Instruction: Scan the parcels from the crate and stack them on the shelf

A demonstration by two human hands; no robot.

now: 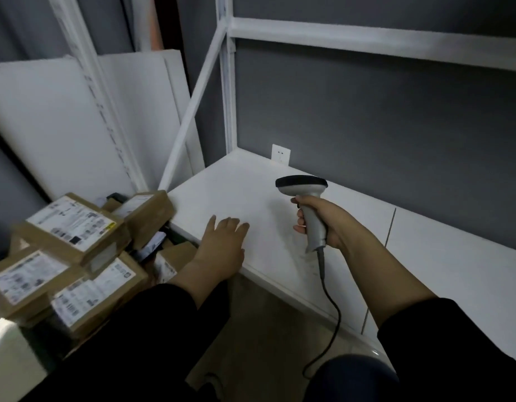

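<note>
Presently no parcel is on the shelf [294, 181]; the parcels [74, 224] sit heaped in the crate [7, 352] off its left edge. Right hand [323, 221] fingers wrap the scanner [304, 190], held upright, ready. Left hand [222, 245] rests flat, fingers spread and empty, at the shelf's front-left corner, probably for support.
</note>
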